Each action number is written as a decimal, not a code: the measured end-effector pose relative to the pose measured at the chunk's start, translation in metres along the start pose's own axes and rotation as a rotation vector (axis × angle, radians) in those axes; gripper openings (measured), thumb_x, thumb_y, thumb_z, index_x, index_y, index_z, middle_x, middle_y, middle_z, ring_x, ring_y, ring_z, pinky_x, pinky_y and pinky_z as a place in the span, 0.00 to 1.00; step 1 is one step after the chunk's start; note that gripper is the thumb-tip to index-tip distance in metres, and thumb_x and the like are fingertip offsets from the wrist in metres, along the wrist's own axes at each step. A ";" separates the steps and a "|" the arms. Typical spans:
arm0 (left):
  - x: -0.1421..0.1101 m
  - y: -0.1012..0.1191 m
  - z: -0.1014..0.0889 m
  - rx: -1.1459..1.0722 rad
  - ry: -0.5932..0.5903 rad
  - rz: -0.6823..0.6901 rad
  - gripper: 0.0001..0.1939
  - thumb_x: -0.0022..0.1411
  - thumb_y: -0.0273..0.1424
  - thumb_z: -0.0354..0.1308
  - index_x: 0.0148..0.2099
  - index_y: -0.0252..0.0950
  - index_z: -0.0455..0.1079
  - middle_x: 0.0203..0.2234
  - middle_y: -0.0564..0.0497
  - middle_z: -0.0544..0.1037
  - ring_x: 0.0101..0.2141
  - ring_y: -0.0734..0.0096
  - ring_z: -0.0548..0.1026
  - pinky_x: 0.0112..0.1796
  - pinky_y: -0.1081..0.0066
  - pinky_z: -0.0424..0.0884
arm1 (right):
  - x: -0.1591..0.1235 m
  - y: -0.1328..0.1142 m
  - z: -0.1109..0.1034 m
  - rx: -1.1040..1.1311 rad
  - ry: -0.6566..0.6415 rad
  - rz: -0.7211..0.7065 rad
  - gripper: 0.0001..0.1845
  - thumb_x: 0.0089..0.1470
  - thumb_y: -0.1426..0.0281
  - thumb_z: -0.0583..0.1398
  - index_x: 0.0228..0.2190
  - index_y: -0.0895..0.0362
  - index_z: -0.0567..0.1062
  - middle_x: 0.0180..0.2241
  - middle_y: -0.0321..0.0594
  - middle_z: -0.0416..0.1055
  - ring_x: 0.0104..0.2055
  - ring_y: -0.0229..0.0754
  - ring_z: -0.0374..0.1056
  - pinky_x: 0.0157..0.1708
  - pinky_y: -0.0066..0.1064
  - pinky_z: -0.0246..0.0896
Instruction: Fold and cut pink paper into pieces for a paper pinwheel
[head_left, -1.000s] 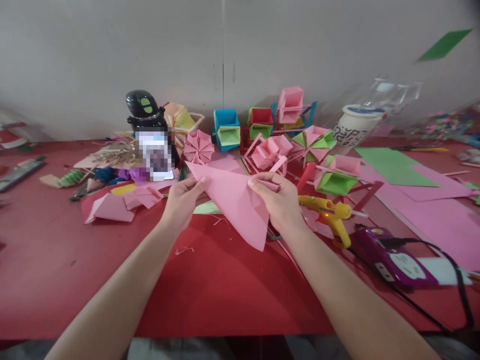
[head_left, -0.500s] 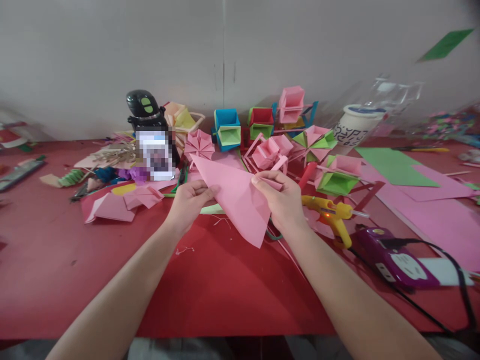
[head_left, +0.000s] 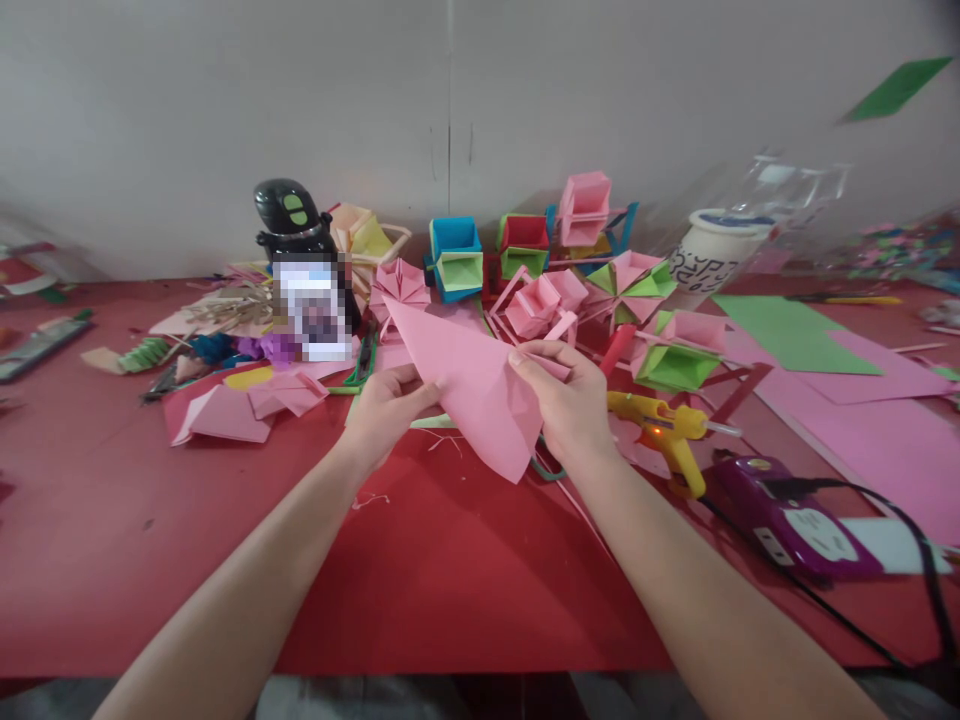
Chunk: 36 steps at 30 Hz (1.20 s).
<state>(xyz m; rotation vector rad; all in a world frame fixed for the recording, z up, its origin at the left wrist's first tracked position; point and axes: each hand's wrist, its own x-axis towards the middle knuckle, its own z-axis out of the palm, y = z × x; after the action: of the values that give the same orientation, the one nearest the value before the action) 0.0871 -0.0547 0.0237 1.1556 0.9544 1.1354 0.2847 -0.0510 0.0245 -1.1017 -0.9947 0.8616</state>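
Observation:
Between my hands a pink sheet of paper (head_left: 480, 395) is held up over the table, tilted and slightly curved, one corner pointing up and left. My left hand (head_left: 390, 415) pinches its left edge between thumb and fingers. On the opposite side my right hand (head_left: 566, 400) grips the paper, thumb on top and fingers curled behind. Behind the sheet stand folded paper pieces, among them a pink pleated one (head_left: 401, 283) and a pink box shape (head_left: 532, 305). Part of a pair of scissors (head_left: 547, 468) with a green handle shows below my right hand.
A yellow glue gun (head_left: 667, 430) with a lit orange light lies right of my hand, near a purple power strip (head_left: 802, 525) with a black cable. Pink and green sheets (head_left: 802, 335) lie further right. A phone (head_left: 319, 315) leans on a black holder at back left.
The paper's lower corner has risen slightly and my left hand has shifted a little to the right. Both hands keep their hold on the sheet.

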 end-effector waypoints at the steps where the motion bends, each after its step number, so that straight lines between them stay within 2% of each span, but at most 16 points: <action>1: -0.001 0.000 0.001 0.024 -0.021 0.005 0.19 0.55 0.39 0.69 0.46 0.33 0.79 0.42 0.43 0.83 0.42 0.59 0.81 0.48 0.60 0.76 | 0.000 0.000 0.000 0.006 0.006 0.004 0.10 0.44 0.63 0.71 0.29 0.53 0.80 0.31 0.37 0.77 0.34 0.43 0.72 0.36 0.35 0.67; 3: -0.002 0.001 0.003 0.054 -0.024 0.010 0.18 0.54 0.37 0.70 0.45 0.32 0.79 0.41 0.42 0.83 0.42 0.59 0.81 0.47 0.61 0.76 | 0.000 0.000 0.001 0.018 0.015 0.011 0.10 0.44 0.63 0.71 0.29 0.53 0.80 0.30 0.37 0.77 0.33 0.42 0.71 0.34 0.35 0.67; 9: -0.002 0.001 0.004 0.068 0.084 0.016 0.16 0.52 0.37 0.72 0.39 0.31 0.80 0.33 0.43 0.84 0.32 0.63 0.80 0.37 0.65 0.77 | -0.004 -0.007 0.003 -0.023 0.003 0.004 0.09 0.45 0.64 0.70 0.29 0.54 0.80 0.30 0.37 0.78 0.33 0.43 0.72 0.34 0.35 0.67; 15: -0.002 0.000 0.006 0.085 0.096 -0.053 0.15 0.55 0.41 0.69 0.32 0.32 0.78 0.28 0.44 0.82 0.27 0.64 0.80 0.31 0.65 0.78 | -0.004 -0.005 0.001 -0.020 0.001 0.010 0.10 0.46 0.62 0.70 0.31 0.53 0.79 0.31 0.38 0.78 0.33 0.43 0.73 0.33 0.35 0.68; 19: -0.001 -0.001 0.007 0.104 0.120 -0.039 0.15 0.55 0.42 0.69 0.29 0.33 0.76 0.24 0.45 0.81 0.25 0.64 0.79 0.28 0.65 0.78 | -0.003 -0.002 0.000 -0.035 0.003 -0.013 0.11 0.46 0.62 0.69 0.32 0.53 0.79 0.32 0.38 0.78 0.34 0.43 0.73 0.34 0.36 0.68; 22: -0.002 0.000 0.008 0.099 0.097 -0.041 0.16 0.55 0.42 0.69 0.31 0.33 0.77 0.25 0.46 0.80 0.25 0.66 0.78 0.30 0.65 0.78 | -0.003 -0.002 0.000 -0.047 0.018 -0.027 0.11 0.47 0.61 0.69 0.32 0.53 0.79 0.33 0.38 0.78 0.34 0.44 0.73 0.35 0.37 0.69; 27: -0.004 0.001 0.010 0.076 -0.037 -0.064 0.15 0.53 0.40 0.71 0.37 0.33 0.78 0.30 0.46 0.82 0.28 0.66 0.79 0.33 0.66 0.79 | -0.001 -0.002 0.000 -0.031 0.075 -0.031 0.09 0.45 0.64 0.70 0.30 0.54 0.79 0.31 0.38 0.78 0.35 0.44 0.73 0.36 0.37 0.69; 33: -0.001 -0.005 0.007 0.127 0.043 -0.040 0.15 0.58 0.41 0.66 0.30 0.33 0.75 0.22 0.50 0.77 0.21 0.70 0.75 0.25 0.70 0.74 | -0.002 0.000 0.001 -0.003 0.047 -0.050 0.10 0.46 0.63 0.69 0.32 0.53 0.80 0.33 0.39 0.78 0.36 0.44 0.73 0.38 0.38 0.70; 36: 0.000 -0.007 0.008 0.139 0.030 -0.019 0.14 0.58 0.41 0.66 0.32 0.34 0.75 0.24 0.49 0.78 0.24 0.69 0.76 0.27 0.69 0.75 | -0.001 0.001 0.002 0.006 0.069 -0.037 0.11 0.46 0.62 0.69 0.32 0.54 0.79 0.32 0.39 0.77 0.35 0.44 0.73 0.36 0.37 0.69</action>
<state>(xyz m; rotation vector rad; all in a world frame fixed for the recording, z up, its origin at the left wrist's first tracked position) 0.0958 -0.0561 0.0183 1.2408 1.0794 1.0872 0.2825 -0.0511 0.0232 -1.0974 -0.9524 0.7911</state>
